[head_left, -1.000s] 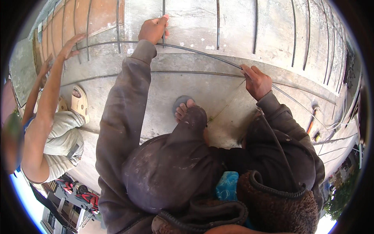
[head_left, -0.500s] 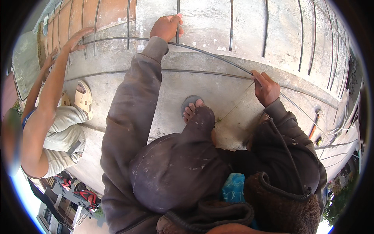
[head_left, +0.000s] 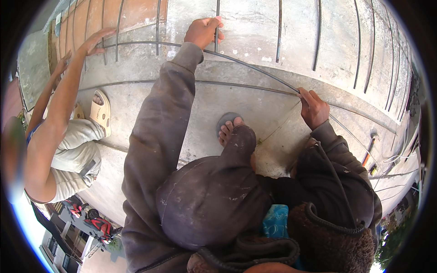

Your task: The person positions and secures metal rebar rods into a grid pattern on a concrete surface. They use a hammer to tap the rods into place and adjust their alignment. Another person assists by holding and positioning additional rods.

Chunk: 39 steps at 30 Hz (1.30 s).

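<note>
Steel is the stuff in hand: a long dark horizontal steel rod (head_left: 255, 68) runs across the row of upright dark steel bars (head_left: 278, 32) that rise out of the grey concrete ledge (head_left: 255, 104). The left hand (head_left: 205, 32) is clenched around an upright bar just where the long rod crosses it. The right hand (head_left: 314, 108) is pinched shut on the long rod, further along to the person's right. A bare foot on a grey round pad (head_left: 230, 129) stands on the ledge below.

Judging by how things lie, the long rod is already laid against the uprights and held level at two points. Whether any crossing is tied cannot be told, since no tie wire shows. A second thin dark rod (head_left: 136, 83) lies lower, along the ledge, so one lower course looks placed and the upper one looks only held.

The long rod's axis runs left to right across the view, bowed by the lens. Its left end reaches toward a co-worker's outstretched hand (head_left: 93, 42), which rests on it; its right end runs on past the right hand toward the picture's right edge. A cream sandal (head_left: 101, 111) stands on the ledge near the co-worker.
</note>
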Each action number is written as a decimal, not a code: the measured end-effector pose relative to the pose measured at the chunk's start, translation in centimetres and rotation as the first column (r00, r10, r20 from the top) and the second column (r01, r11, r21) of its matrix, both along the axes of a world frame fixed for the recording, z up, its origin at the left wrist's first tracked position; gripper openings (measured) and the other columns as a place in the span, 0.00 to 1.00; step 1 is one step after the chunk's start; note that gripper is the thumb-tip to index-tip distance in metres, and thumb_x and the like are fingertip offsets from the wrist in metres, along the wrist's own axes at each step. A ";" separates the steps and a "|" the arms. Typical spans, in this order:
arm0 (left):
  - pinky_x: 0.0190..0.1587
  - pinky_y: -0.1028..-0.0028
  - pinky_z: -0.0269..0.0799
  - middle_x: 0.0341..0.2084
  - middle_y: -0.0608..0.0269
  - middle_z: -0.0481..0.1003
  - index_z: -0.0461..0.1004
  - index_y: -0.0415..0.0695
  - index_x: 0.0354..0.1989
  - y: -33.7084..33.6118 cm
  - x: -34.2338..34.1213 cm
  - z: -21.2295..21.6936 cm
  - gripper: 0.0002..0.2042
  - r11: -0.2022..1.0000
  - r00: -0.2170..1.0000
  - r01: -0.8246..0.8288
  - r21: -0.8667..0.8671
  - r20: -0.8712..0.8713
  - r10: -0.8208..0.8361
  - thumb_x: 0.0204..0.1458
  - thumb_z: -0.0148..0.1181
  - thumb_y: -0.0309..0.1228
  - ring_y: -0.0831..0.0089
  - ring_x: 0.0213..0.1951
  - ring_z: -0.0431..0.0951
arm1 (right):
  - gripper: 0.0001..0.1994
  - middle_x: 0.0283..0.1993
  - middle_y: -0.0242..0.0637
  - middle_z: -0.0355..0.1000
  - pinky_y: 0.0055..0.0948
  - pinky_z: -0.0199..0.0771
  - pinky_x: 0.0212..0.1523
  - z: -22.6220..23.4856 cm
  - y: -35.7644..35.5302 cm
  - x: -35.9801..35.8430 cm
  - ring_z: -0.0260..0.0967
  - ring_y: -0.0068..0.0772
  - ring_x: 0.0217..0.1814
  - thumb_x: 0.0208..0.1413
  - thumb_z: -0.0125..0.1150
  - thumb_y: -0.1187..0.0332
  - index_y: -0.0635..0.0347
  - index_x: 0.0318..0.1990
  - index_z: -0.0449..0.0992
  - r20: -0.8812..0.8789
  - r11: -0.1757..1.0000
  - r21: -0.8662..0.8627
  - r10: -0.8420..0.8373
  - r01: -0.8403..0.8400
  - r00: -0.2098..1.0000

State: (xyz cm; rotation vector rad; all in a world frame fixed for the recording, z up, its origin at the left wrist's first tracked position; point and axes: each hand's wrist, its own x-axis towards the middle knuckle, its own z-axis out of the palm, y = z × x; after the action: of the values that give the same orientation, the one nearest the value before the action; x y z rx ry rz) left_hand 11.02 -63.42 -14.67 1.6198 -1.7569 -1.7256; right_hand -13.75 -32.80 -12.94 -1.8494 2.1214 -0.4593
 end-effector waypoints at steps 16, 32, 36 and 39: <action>0.67 0.56 0.53 0.35 0.57 0.82 0.78 0.43 0.46 -0.2 0.6 -0.7 0.22 0.999 0.998 0.034 0.033 -0.059 -0.032 0.62 0.50 0.49 0.70 0.36 0.79 | 0.11 0.29 0.31 0.69 0.38 0.68 0.20 -0.7 0.6 0.3 0.71 0.40 0.22 0.58 0.60 0.68 0.44 0.48 0.77 -0.003 1.000 0.003 0.011 -0.011 1.000; 0.45 0.70 0.66 0.21 0.63 0.80 0.77 0.46 0.30 0.2 -0.1 -0.1 0.19 0.987 1.000 0.004 -0.158 0.027 0.001 0.61 0.50 0.48 0.75 0.34 0.76 | 0.10 0.29 0.30 0.72 0.35 0.72 0.20 -0.1 -1.0 -2.2 0.73 0.40 0.23 0.57 0.60 0.68 0.43 0.46 0.78 -0.048 1.000 0.008 0.025 -0.025 0.999; 0.50 0.67 0.64 0.22 0.63 0.81 0.76 0.47 0.28 -0.5 0.1 -0.2 0.19 0.991 0.999 0.026 -0.133 0.042 -0.020 0.60 0.51 0.50 0.74 0.39 0.76 | 0.09 0.29 0.30 0.73 0.36 0.73 0.22 1.2 -2.1 -2.9 0.74 0.40 0.24 0.58 0.59 0.67 0.43 0.46 0.79 -0.048 0.999 0.039 0.034 -0.032 0.998; 0.51 0.67 0.64 0.25 0.63 0.81 0.76 0.48 0.27 -0.8 0.2 -0.3 0.19 0.983 0.997 0.054 -0.173 0.069 -0.043 0.60 0.51 0.50 0.72 0.40 0.76 | 0.08 0.31 0.30 0.75 0.38 0.74 0.25 1.9 -3.4 -4.0 0.75 0.42 0.27 0.59 0.58 0.63 0.43 0.45 0.79 -0.049 0.998 0.057 0.024 -0.021 0.999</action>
State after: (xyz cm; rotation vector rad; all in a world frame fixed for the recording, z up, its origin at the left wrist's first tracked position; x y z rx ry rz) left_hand 11.23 -64.21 -15.01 1.5879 -1.9332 -1.5056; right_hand -17.79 -36.21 -11.05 -1.8698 2.1204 -0.3476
